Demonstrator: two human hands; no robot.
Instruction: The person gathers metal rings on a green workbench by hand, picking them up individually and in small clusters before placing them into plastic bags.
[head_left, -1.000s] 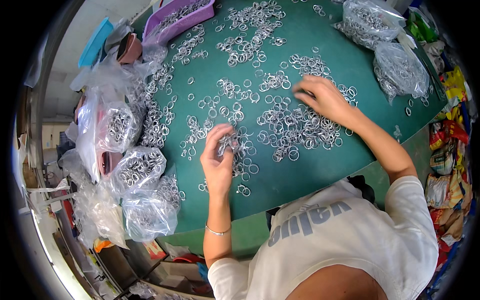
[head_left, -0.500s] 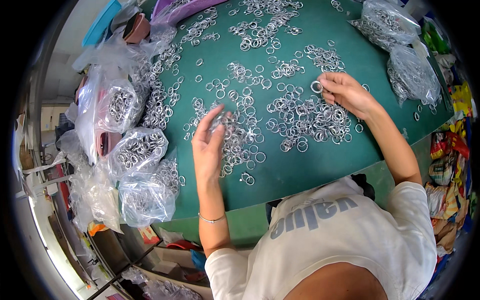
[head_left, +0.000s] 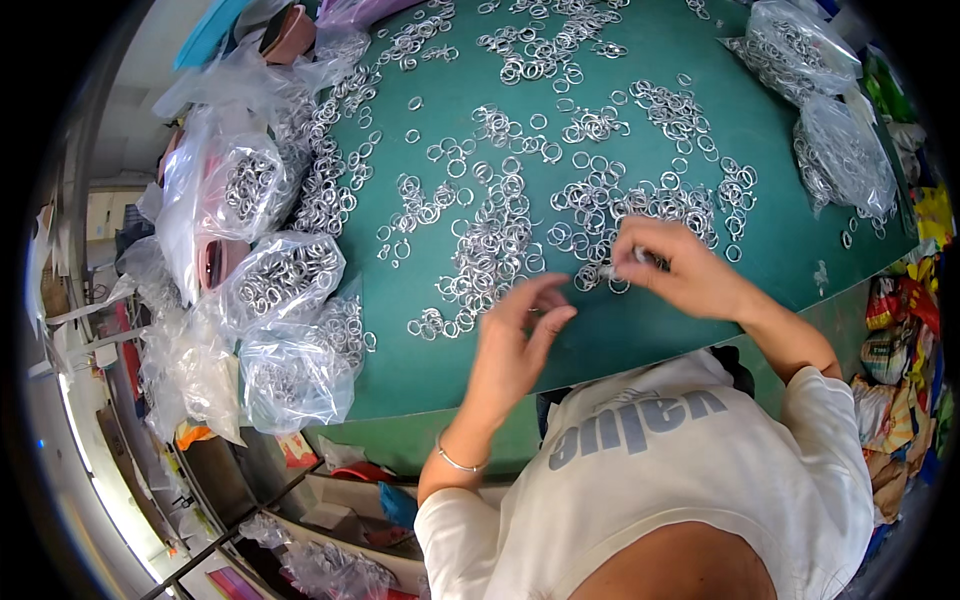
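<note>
Heaps of silvery metal rings (head_left: 495, 245) lie on a green tabletop (head_left: 400, 380). Just off the near end of the left heap is my left hand (head_left: 515, 340), its thumb and fingers apart and slightly blurred, with nothing seen between them. Fingers bent and pressed together, my right hand (head_left: 675, 265) hangs over the near edge of the right heap of rings (head_left: 590, 205). A metal ring (head_left: 652, 259) shows partly within its grip; the fingers hide the rest. More rings lie right by those fingertips.
Clear plastic bags of rings (head_left: 290, 375) crowd the table's left side, and more bags (head_left: 845, 150) stand at the far right. A purple tray (head_left: 370, 10) sits at the back left. Looser rings (head_left: 550, 45) spread across the far part.
My left hand has moved right and nearer to me, away from the left heap. My right hand, with a ring, has come down toward me and left, to the right heap's near edge.
</note>
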